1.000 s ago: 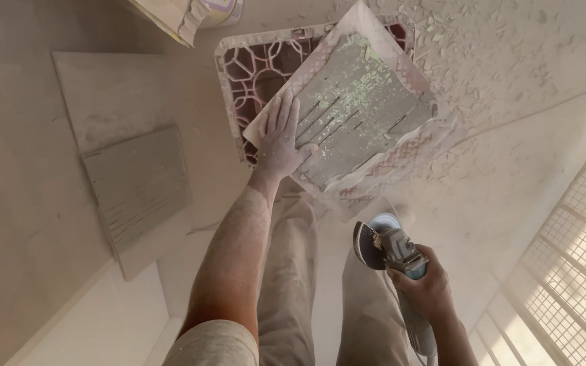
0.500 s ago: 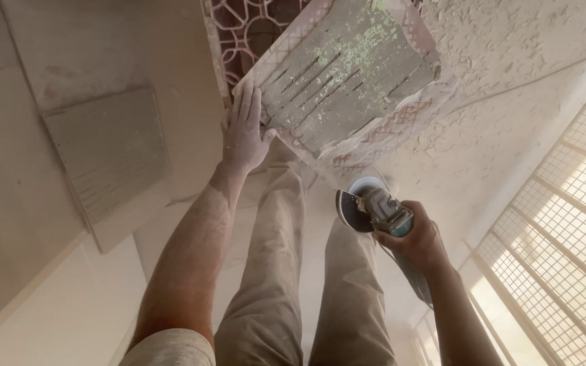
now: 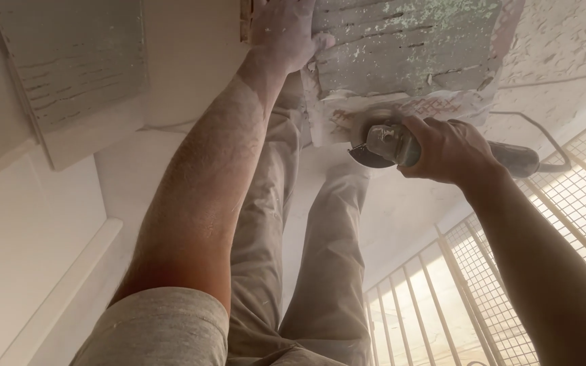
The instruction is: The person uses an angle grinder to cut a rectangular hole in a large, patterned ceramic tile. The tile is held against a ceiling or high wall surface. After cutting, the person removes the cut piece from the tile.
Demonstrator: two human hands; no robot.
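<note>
A grey tile (image 3: 408, 47), back side up with ridged mortar and green flecks, lies at the top of the view on a patterned red-and-white tile (image 3: 435, 107). My left hand (image 3: 286, 30) presses flat on the grey tile's left edge. My right hand (image 3: 445, 149) grips an angle grinder (image 3: 384, 144), whose disc sits at the near edge of the grey tile. The grinder's cord (image 3: 537, 132) trails off to the right. My dusty trouser legs (image 3: 306, 244) stand below the tiles.
Another grey tile piece (image 3: 69, 61) lies upper left on a pale slab (image 3: 96, 142). A metal mesh grille (image 3: 483, 285) runs along the lower right. Dust and debris (image 3: 564, 47) cover the floor at upper right.
The view has closed in on the tile. My right hand has brought the grinder up from beside my legs to the tile's near edge. My left hand stays on the tile.
</note>
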